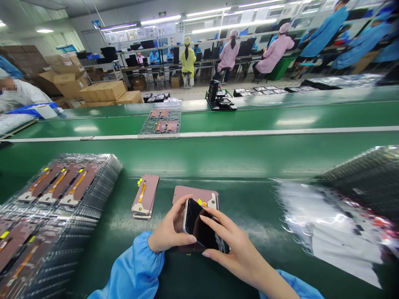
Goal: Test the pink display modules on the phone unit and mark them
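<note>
A black-screened phone point(199, 227) with a silver edge is tilted between both hands near the front of the green work surface. My left hand point(172, 227) grips its left end, thumb along the lower edge. My right hand point(232, 241) holds the right end, with fingers across the screen and the thumb at the lower edge. Just behind the phone lies a pinkish-brown panel point(187, 192) with a metal plate and yellow tab, partly covered by the hands. To the left sits a small stack of similar panels point(146, 195) with an orange ribbon cable on top.
Stacked clear trays point(106, 182) with panels fill the left side. Plastic film and white sheets point(343, 253) lie at the right beside more stacked trays point(368, 182). Another tray point(160, 124) sits beyond a white strip point(249, 133). People work at far benches; one person is at the left edge.
</note>
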Motion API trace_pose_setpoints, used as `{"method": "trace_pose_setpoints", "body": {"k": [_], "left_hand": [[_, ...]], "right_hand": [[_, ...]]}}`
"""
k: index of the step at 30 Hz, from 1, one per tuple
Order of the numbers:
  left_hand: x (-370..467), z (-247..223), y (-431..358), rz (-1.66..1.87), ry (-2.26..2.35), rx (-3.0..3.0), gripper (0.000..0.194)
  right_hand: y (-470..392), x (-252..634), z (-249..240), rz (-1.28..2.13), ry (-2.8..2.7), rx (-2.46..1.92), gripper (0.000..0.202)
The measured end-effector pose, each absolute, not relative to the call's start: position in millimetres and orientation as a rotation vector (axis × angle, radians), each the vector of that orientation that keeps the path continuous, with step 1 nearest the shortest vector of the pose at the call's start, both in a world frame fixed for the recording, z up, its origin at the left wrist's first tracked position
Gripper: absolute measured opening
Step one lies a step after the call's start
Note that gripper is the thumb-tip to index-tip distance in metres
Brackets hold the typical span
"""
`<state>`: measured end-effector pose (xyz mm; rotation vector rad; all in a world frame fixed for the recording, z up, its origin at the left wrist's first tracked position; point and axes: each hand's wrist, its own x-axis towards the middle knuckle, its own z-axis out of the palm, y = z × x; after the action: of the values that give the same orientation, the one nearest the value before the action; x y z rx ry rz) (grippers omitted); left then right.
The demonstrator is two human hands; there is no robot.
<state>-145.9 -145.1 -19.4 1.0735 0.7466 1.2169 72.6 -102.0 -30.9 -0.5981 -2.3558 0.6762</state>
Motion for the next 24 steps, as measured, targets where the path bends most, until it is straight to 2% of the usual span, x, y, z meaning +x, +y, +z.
{"method": "trace_pose_setpoints", "body": {"k": [24], "left_hand": [[-145.1,-16.3,-146.5,1.191,0.795,1.179,0.083]], "right_hand": [[-102.6,74.4,-29.6,0.638,-2.373,-0.568,0.058]]}}
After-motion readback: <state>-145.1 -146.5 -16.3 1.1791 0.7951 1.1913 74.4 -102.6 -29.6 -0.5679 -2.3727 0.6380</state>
